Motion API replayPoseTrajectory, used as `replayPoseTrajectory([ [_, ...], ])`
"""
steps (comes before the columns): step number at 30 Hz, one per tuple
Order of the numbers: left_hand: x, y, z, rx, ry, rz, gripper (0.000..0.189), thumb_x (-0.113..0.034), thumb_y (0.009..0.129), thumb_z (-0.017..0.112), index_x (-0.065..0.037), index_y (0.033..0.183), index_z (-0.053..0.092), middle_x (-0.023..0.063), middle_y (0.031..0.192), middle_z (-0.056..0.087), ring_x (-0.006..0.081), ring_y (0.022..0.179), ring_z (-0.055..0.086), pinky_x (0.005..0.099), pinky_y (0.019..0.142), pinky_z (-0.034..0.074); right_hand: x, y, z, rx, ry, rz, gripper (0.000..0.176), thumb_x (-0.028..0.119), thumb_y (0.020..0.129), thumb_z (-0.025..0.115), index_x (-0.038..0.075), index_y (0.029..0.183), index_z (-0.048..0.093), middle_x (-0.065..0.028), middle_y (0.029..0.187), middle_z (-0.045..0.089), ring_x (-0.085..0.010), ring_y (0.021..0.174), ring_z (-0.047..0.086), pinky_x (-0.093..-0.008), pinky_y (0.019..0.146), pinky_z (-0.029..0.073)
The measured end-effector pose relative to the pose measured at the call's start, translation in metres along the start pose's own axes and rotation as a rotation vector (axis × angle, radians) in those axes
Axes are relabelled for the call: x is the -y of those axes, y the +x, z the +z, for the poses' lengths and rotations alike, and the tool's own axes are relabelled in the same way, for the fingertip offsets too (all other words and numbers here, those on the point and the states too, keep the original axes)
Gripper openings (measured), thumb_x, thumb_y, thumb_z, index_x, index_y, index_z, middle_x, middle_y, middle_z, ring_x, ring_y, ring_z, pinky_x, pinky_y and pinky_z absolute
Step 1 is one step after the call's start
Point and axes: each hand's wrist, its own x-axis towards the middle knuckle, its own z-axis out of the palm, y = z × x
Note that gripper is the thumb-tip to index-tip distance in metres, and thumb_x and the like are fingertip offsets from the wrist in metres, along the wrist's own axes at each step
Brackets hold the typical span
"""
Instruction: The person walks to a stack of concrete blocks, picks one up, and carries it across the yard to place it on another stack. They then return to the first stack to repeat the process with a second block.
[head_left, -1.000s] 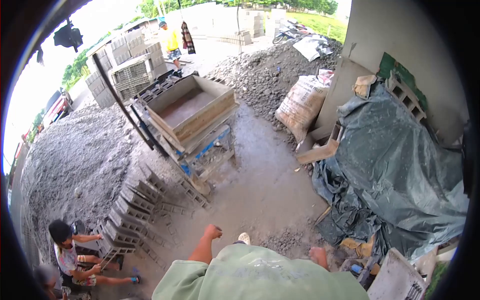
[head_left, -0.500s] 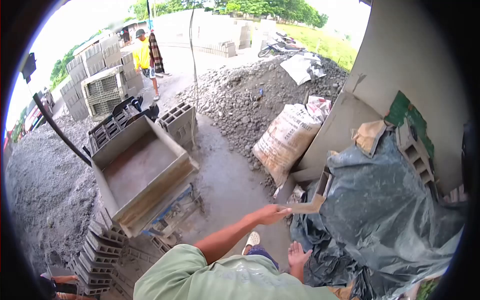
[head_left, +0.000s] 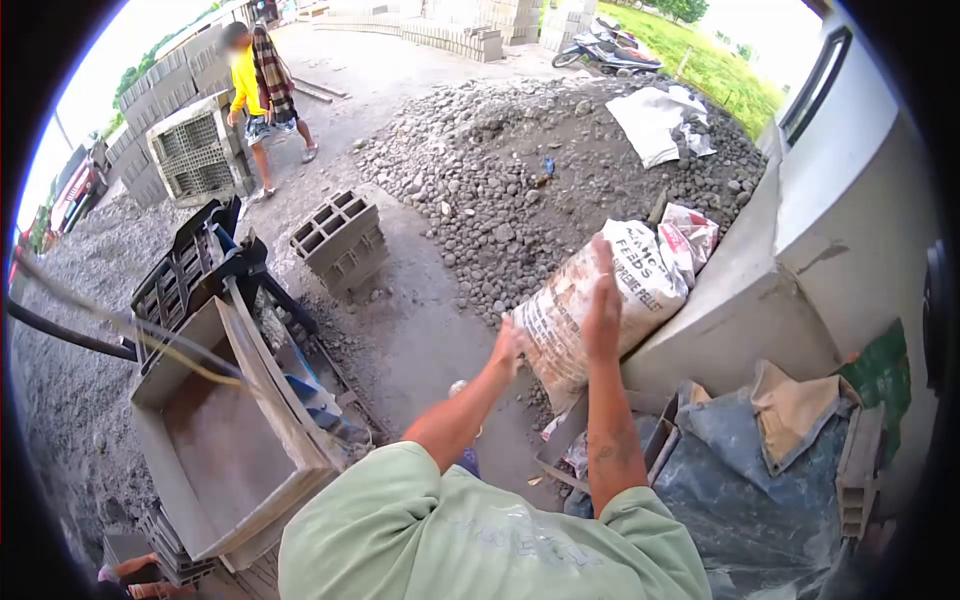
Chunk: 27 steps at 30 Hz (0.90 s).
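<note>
A large stained white feed sack leans against the concrete wall, its print reading "FEEDS" and "PELLET". My left hand, slightly blurred, is at the sack's left edge with nothing visible in it. In front of the sack's middle, my right hand is raised with its fingers stretched upward, holding nothing. Both arms reach forward, spaced apart. Below the sack, an open frame with thin sides lies beside the dark plastic tarp, partly hidden by my right forearm.
A gravel heap spreads beyond the sack. On the left are a wide tray, a black block-molding machine and a hollow block. A person in yellow walks at the back; another person's arm shows bottom left.
My left hand has let go of the angled piece and moved up to the sack's edge. My right hand has risen in front of the sack. The view has shifted, and the person in yellow has moved.
</note>
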Motion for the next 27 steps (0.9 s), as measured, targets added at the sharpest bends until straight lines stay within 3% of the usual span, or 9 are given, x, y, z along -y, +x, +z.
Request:
replayPoseTrajectory([
  [2,-0.023,0.061,0.045,0.560,-0.395,0.136,0.086,-0.072,0.077,0.022,-0.008,0.133,0.028,0.0144,0.135,0.032,0.0317,0.126,0.027,0.0463,0.101,0.022,-0.120,0.016,0.060,0.213,-0.561,-0.130,0.052,0.040,0.093,0.027,0.000,0.122,0.043,-0.0145,0.126,0.044,-0.0338,0.121,0.034,-0.0371,0.102,0.023],
  [4,-0.081,0.050,0.072,0.546,-0.452,-0.123,0.088,-0.074,0.076,0.018,-0.007,0.133,0.027,0.0127,0.137,0.030,0.0299,0.127,0.026,0.0477,0.101,0.021,-0.129,0.063,0.062,0.286,-0.307,0.165,0.035,0.028,0.091,0.037,0.008,0.117,0.050,-0.0088,0.103,0.060,-0.0284,0.105,0.049,-0.0399,0.092,0.032],
  [5,-0.094,0.064,0.068,0.530,-0.472,-0.116,0.088,-0.074,0.076,0.018,-0.007,0.133,0.027,0.0127,0.137,0.030,0.0299,0.127,0.026,0.0477,0.101,0.021,-0.220,0.060,0.058,0.185,-0.899,-0.558,0.030,0.017,0.086,0.041,0.010,0.112,0.054,-0.0098,0.096,0.062,-0.0268,0.100,0.053,-0.0399,0.090,0.034],
  [11,-0.246,0.131,0.035,0.720,-0.156,-0.129,0.094,-0.077,0.074,0.014,-0.005,0.125,0.045,0.0074,0.131,0.041,0.0215,0.125,0.029,0.0392,0.102,0.018,-0.338,0.123,0.035,0.630,-0.848,0.531,0.041,0.036,0.085,0.036,0.004,0.088,0.060,-0.0218,0.087,0.059,-0.0381,0.082,0.056,-0.0474,0.072,0.043],
  [13,-0.331,0.153,0.027,0.595,-0.204,0.066,0.088,-0.070,0.079,0.014,0.001,0.115,0.052,0.0092,0.126,0.046,0.0215,0.117,0.039,0.0373,0.097,0.028,-0.404,0.077,0.024,0.605,-0.787,0.541,0.038,0.035,0.084,0.044,0.002,0.086,0.062,-0.0227,0.083,0.060,-0.0394,0.080,0.057,-0.0454,0.071,0.045],
  [15,-0.400,0.196,-0.010,0.426,-0.166,0.334,0.079,-0.061,0.086,0.014,0.002,0.104,0.058,0.0101,0.120,0.051,0.0209,0.110,0.046,0.0360,0.091,0.033,-0.480,0.014,-0.001,1.171,-0.957,0.627,0.036,0.038,0.073,0.060,0.005,0.085,0.063,-0.0186,0.083,0.062,-0.0337,0.078,0.060,-0.0422,0.070,0.047],
  [21,-0.470,0.301,-0.230,-0.376,0.276,0.326,0.048,-0.037,0.092,0.032,0.001,0.115,0.052,0.0091,0.116,0.054,0.0240,0.109,0.048,0.0397,0.088,0.038,-0.528,0.042,0.006,0.933,-1.020,0.902,0.029,0.026,0.083,0.047,0.003,0.079,0.064,-0.0131,0.073,0.062,-0.0255,0.067,0.059,-0.0418,0.063,0.046],
  [26,-0.487,0.313,-0.271,-0.554,0.666,0.052,0.060,-0.024,0.082,0.053,-0.004,0.133,0.029,0.0185,0.121,0.049,0.0274,0.109,0.049,0.0350,0.088,0.039,-0.644,0.298,0.117,0.146,-0.492,1.033,0.033,0.025,0.084,0.043,0.004,0.070,0.065,-0.0163,0.064,0.060,-0.0297,0.061,0.057,-0.0398,0.060,0.044],
  [27,-0.488,0.323,-0.278,-0.547,0.654,0.035,0.060,-0.024,0.082,0.053,-0.004,0.133,0.029,0.0185,0.121,0.049,0.0274,0.109,0.049,0.0350,0.088,0.039,-0.611,0.389,0.146,0.235,-0.513,0.739,0.033,0.023,0.087,0.038,0.005,0.077,0.064,-0.0097,0.049,0.053,-0.0210,0.038,0.049,-0.0362,0.044,0.042],
])
